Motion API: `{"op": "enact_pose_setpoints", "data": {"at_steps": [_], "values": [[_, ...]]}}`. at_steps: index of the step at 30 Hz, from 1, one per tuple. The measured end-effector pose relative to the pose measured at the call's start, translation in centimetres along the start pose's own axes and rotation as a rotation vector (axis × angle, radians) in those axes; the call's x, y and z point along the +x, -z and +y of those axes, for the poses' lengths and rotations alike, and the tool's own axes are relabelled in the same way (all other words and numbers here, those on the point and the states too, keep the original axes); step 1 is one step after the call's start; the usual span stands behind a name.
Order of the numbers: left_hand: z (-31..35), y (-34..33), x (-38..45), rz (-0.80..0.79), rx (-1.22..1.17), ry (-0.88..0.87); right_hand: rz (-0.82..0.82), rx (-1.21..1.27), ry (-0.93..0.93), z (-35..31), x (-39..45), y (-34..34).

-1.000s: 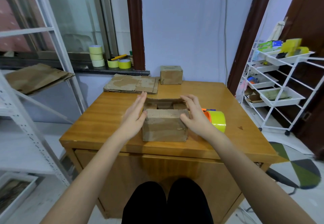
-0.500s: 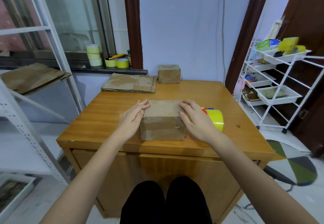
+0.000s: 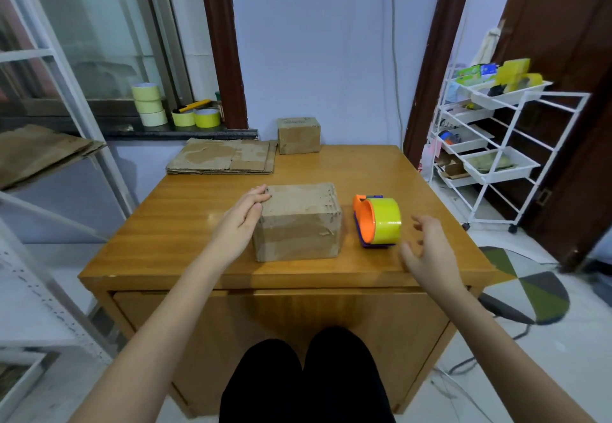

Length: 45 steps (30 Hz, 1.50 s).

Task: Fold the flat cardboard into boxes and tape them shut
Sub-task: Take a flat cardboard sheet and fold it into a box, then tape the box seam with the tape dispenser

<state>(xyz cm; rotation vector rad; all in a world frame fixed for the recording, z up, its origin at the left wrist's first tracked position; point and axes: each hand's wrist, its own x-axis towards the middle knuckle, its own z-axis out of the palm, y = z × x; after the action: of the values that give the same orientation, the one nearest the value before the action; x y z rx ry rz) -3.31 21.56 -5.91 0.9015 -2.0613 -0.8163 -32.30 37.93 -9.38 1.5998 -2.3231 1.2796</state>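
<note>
A folded brown cardboard box (image 3: pixel 299 220) stands near the front of the wooden table (image 3: pixel 185 223), its top flaps closed. My left hand (image 3: pixel 243 220) rests flat against the box's left side, fingertips on the top left edge. To the box's right sits an orange tape dispenser with a yellow roll (image 3: pixel 377 220). My right hand (image 3: pixel 425 250) hovers just right of the dispenser, fingers spread and holding nothing. A stack of flat cardboard (image 3: pixel 222 157) lies at the table's back left, with a finished small box (image 3: pixel 299 135) beside it.
Yellow tape rolls (image 3: pixel 149 104) stand on the window sill behind the table. A metal shelf (image 3: pixel 43 154) with more flat cardboard is at the left. A white wire trolley (image 3: pixel 496 144) with trays stands at the right, next to a dark door.
The box's top flaps were open a second ago and are now folded down. My right hand has left the box and moved right, past the tape dispenser. My left hand stays on the box.
</note>
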Motion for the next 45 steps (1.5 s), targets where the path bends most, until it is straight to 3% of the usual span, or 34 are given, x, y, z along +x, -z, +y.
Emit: {"op": "enact_pose_setpoints", "data": {"at_steps": [4,7,15,22,28,33,39,45], "values": [[0.4,-0.7,0.5,-0.009,0.014,-0.006,-0.168,-0.046,0.019,1.2,-0.1,-0.6],[0.7,-0.9,0.6,-0.007,0.034,-0.006,-0.195,-0.054,0.038,1.2,-0.1,-1.4],[1.5,0.3,1.2,-0.029,0.344,-0.024,-0.132,-0.074,0.093,0.4,1.0,-3.0],[2.9,0.9,1.7,-0.04,0.356,-0.024,-0.097,-0.169,0.167,-0.7,2.1,-2.9],[4.5,1.5,2.6,-0.19,0.453,-0.08,0.002,-0.146,0.213,-4.2,5.4,0.0],[5.4,1.1,3.3,-0.205,0.451,-0.047,0.009,0.152,0.211,-8.5,7.9,1.9],[6.1,-1.3,5.0,0.005,0.403,0.233,-0.02,0.29,0.276,-14.8,9.6,1.9],[4.8,-3.0,5.1,0.086,0.349,0.243,0.043,0.606,0.209,-19.1,9.6,-0.2]]}}
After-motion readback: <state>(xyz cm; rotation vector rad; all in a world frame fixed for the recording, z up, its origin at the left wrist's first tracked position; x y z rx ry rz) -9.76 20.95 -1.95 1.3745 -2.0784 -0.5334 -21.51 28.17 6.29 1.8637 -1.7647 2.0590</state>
